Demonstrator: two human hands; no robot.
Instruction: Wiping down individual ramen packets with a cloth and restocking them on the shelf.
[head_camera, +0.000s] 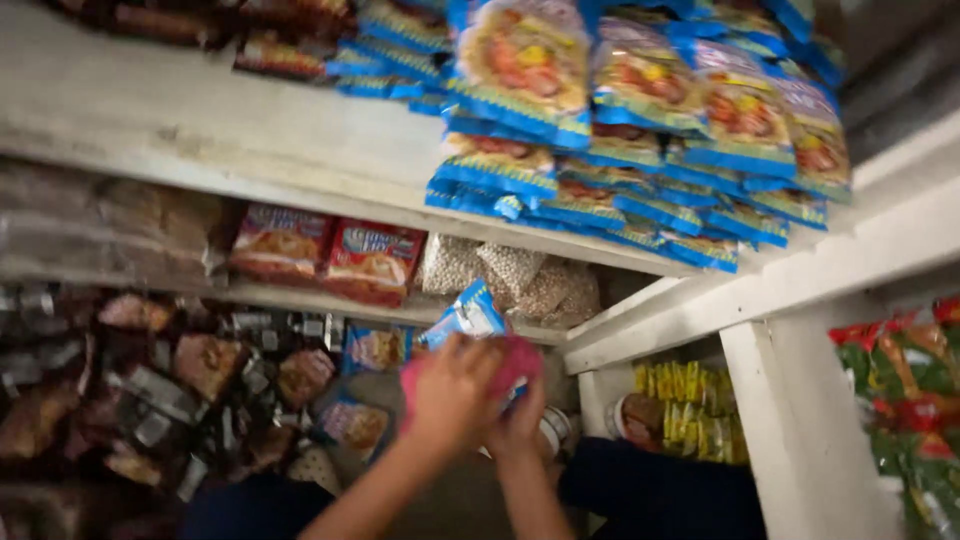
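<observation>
Both hands are raised together in front of the lower shelf. The left hand is closed around a pink packet, and the right hand presses against it from below; its fingers are too blurred to tell more. A blue packet sticks up just behind the pink one. Above, stacked blue snack bags overhang the white shelf.
</observation>
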